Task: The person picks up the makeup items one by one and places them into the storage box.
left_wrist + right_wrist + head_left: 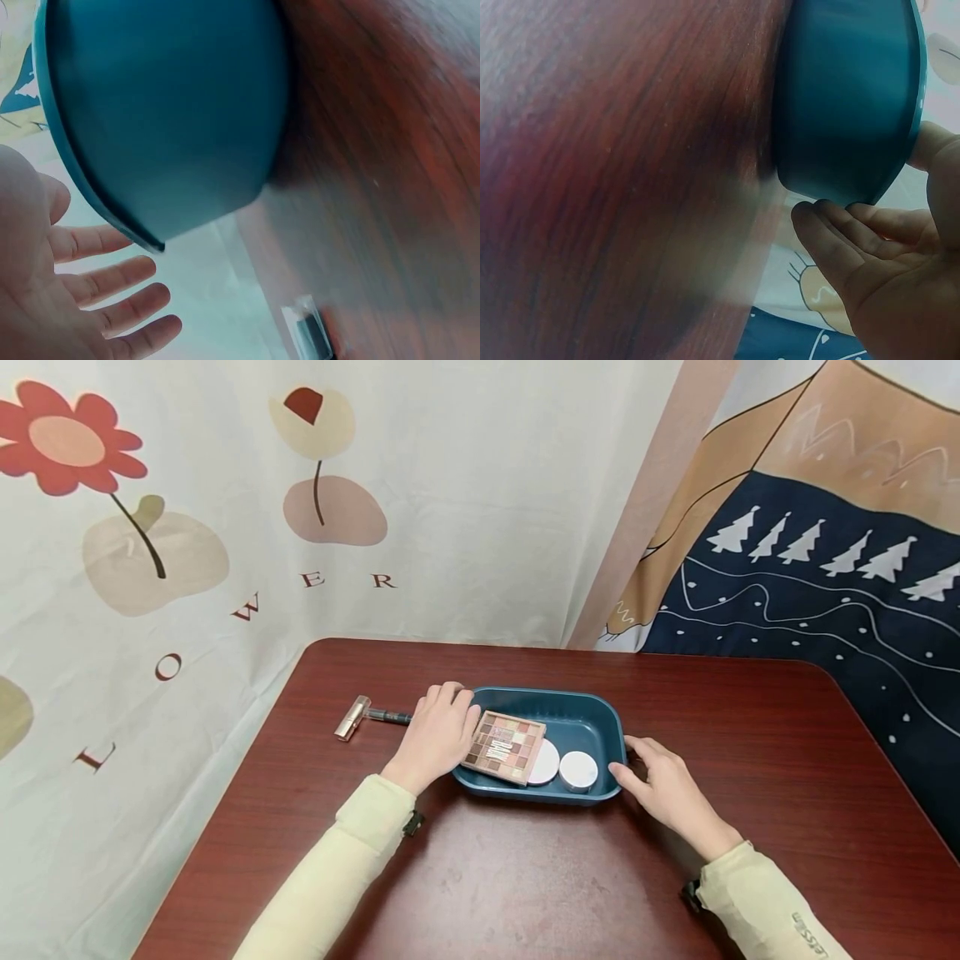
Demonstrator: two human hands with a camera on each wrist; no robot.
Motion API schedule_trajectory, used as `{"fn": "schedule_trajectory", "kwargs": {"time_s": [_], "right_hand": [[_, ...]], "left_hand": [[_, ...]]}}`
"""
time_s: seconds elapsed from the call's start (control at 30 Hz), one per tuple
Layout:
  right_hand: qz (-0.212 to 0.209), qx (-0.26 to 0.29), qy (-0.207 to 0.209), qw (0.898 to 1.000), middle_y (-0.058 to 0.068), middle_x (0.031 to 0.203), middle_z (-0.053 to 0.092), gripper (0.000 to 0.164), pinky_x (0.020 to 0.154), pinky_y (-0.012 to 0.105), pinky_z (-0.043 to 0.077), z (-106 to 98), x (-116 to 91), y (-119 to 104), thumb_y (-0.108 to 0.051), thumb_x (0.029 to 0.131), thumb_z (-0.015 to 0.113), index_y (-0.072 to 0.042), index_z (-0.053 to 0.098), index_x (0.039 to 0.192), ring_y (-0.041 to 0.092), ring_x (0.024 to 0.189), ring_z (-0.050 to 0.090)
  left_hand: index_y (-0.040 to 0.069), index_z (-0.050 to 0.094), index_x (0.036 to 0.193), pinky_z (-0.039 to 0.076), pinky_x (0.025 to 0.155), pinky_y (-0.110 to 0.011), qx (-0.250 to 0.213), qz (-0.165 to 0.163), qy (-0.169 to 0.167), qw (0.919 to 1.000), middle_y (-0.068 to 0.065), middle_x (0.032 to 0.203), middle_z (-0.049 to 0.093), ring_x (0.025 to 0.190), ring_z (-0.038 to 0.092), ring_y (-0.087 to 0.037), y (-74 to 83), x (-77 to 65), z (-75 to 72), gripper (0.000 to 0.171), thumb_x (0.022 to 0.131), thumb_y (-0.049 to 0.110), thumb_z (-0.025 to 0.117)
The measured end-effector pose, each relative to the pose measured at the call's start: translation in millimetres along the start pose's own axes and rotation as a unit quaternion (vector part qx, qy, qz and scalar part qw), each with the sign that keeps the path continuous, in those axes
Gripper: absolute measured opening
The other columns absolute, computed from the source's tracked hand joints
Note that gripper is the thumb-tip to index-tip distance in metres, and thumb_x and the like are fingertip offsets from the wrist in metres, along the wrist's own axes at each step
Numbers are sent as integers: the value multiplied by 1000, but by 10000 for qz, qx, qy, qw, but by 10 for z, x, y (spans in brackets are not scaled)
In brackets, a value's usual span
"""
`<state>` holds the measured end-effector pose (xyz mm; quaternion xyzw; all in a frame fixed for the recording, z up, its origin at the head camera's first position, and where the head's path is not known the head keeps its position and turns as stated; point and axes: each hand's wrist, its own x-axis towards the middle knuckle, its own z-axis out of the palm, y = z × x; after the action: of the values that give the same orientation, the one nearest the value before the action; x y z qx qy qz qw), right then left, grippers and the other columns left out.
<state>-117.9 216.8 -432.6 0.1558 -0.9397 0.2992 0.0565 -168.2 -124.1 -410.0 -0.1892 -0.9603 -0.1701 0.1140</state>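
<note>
A dark blue plastic basin stands on the table. Inside, an eyeshadow palette leans over a white round case, partly covering it; a smaller white round case lies beside them. My left hand is over the basin's left end, fingers extended; in the left wrist view the fingers spread beside the rim. At the right end is my right hand; in the right wrist view its thumb lies at the rim and its loosely bent fingers along the outer wall.
Left of the basin lie a shiny gold block and a dark stick, together forming a T. The brown wooden table has rounded far corners. Behind it hangs a printed curtain.
</note>
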Motion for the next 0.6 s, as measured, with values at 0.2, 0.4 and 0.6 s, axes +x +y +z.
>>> {"fn": "schedule_trajectory", "kwargs": {"time_s": [0.2, 0.4, 0.6], "right_hand": [[-33, -21, 37, 10000, 25, 123, 67, 48, 92, 58, 55, 10, 5, 19, -18, 97, 72, 10, 60, 134, 40, 109, 66], [-69, -12, 73, 9999, 25, 122, 68, 48, 92, 57, 56, 14, 5, 22, -17, 96, 73, 10, 60, 133, 40, 108, 66], [-76, -10, 77, 9999, 25, 122, 68, 48, 92, 57, 56, 8, 2, 18, -17, 96, 73, 10, 60, 133, 40, 108, 66]], "left_hand": [[-1, 63, 127, 46, 99, -55, 93, -116, 14, 9999, -21, 130, 58, 119, 52, -40, -108, -27, 14, 34, 110, 22, 43], [-3, 63, 129, 46, 99, -55, 130, -282, -28, 9995, -22, 129, 58, 118, 53, -41, -208, -56, 27, 35, 110, 21, 44], [-3, 62, 130, 47, 97, -55, 294, -373, -83, 9988, -23, 129, 58, 117, 53, -42, -289, -80, 52, 35, 110, 20, 45]]}}
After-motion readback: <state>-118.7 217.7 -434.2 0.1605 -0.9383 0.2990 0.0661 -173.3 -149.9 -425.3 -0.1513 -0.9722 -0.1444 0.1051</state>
